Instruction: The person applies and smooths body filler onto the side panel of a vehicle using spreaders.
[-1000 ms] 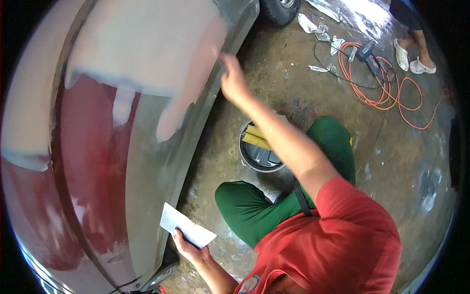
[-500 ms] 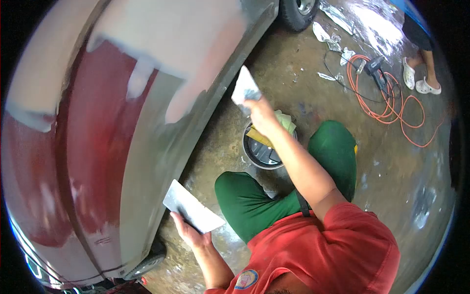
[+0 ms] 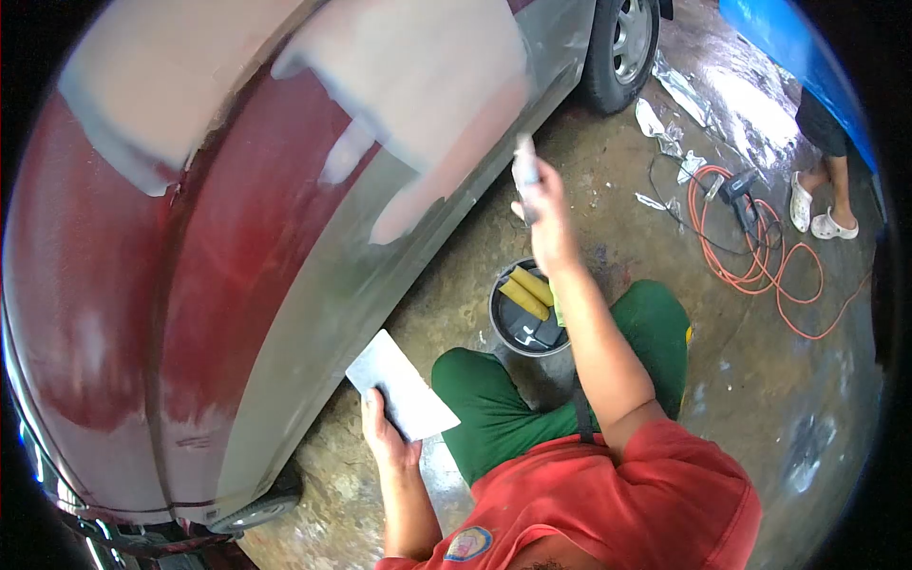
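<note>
Low in the view, my left hand (image 3: 388, 435) grips a flat, pale rectangular board (image 3: 401, 388), thumb on its face. My right hand (image 3: 548, 211) is raised beside the car's lower edge, closed round a whitish flat tool (image 3: 525, 171) blurred by motion; it does not touch the car. The car side (image 3: 275, 214) is dark red and grey, with large pale, smooth patches (image 3: 408, 66) on its upper part. Below my right forearm, a round black basin (image 3: 495, 323) holds yellow rolls (image 3: 524, 298) and a dark block.
An orange cord (image 3: 708, 249) lies coiled on the floor at the right, with a dark power tool (image 3: 739, 190) on it. Crumpled foil-like scraps (image 3: 651, 119) lie near the wheel (image 3: 627, 47). A person's legs in white clogs (image 3: 834, 226) stand at the upper right.
My right hand has come away from the car's edge, bringing the whitish tool into sight. My left hand still holds the board. The view has shifted, showing more of the wheel.
</note>
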Tool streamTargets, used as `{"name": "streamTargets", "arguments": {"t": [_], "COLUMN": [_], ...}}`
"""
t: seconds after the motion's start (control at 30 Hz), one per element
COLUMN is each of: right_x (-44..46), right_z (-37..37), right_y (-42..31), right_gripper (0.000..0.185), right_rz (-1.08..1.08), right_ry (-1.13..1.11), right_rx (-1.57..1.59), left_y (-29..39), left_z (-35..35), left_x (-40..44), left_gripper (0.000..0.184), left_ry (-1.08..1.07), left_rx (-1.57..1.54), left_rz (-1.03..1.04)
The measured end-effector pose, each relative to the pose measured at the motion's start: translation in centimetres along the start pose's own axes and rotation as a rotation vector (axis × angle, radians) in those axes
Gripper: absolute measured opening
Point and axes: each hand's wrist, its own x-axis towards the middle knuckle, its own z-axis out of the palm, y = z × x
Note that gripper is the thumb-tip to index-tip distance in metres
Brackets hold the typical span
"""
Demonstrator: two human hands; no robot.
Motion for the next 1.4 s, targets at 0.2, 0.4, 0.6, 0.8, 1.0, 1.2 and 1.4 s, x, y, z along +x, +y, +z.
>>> {"name": "streamTargets", "arguments": {"t": [0.2, 0.4, 0.6, 0.8, 1.0, 1.2, 1.4], "right_x": [0.2, 3.1, 0.0, -3.6, 0.8, 3.8, -1.3], "right_z": [4.7, 5.5, 5.4, 6.2, 4.3, 5.8, 7.0], "right_y": [4.4, 4.3, 11.8, 14.0, 6.2, 2.7, 10.8], "right_gripper": [0.063, 0.06, 0.063, 0.065, 0.063, 0.059, 0.06], "right_rz": [-0.883, -0.968, -0.824, -0.629, -0.765, -0.9, -0.701], "right_ry": [-0.154, -0.155, -0.147, -0.19, -0.117, -0.175, -0.128], "right_rx": [-1.008, -1.061, -0.887, -0.797, -0.925, -1.038, -0.786], "left_y": [-1.4, -1.9, -1.6, -1.1, -0.9, -1.9, -1.4], "left_z": [-0.6, -2.2, -3.5, -3.1, -1.6, -2.5, -3.3], "left_x": [-0.2, -0.1, 0.0, 0.3, 0.6, 0.5, 0.2], "left_gripper": [0.037, 0.037, 0.039, 0.041, 0.037, 0.037, 0.04], "left_ry": [0.039, 0.049, 0.096, 0.092, 0.04, 0.073, 0.104], "left_rx": [0.011, 0.004, 0.012, 0.048, 0.028, -0.008, -0.024], "left_rz": [-0.038, -0.056, -0.044, -0.052, -0.051, -0.08, -0.069]}}
